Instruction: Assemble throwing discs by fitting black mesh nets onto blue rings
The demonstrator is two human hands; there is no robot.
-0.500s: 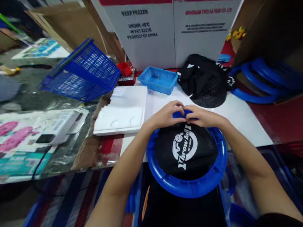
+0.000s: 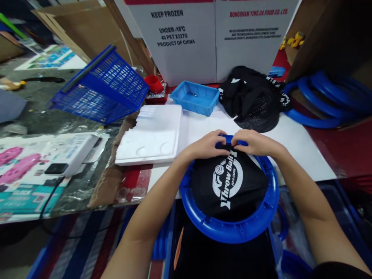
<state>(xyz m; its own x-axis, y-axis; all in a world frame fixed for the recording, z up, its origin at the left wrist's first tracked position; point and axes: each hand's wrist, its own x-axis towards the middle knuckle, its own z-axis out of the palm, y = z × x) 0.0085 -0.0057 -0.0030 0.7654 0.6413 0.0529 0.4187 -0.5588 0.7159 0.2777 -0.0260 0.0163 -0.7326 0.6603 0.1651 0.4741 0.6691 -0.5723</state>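
Note:
A blue plastic ring (image 2: 229,230) rests over my lap against the table's front edge. Black mesh cloth (image 2: 252,182) with a white "Throw Ball" print lies across its opening. At the ring's far side my left hand (image 2: 209,145) is closed, its fingers and thumb pinching the cloth's edge against the rim. Just to the right, my right hand (image 2: 255,142) grips the same edge with bent fingers. A short stretch of blue rim and cloth shows between the hands. Their fingertips are partly hidden.
Beyond the hands lie a light-blue tray (image 2: 194,101) and a pile of black mesh cloths (image 2: 252,97). Several blue rings (image 2: 316,116) are stacked at right. A white foam slab (image 2: 154,135) and a tilted blue basket (image 2: 101,89) are at left. A large carton (image 2: 188,58) stands behind.
My hands have moved slightly apart along the far rim, the right one shifting right. More rim and cloth now show between them. The ring has stayed almost in place.

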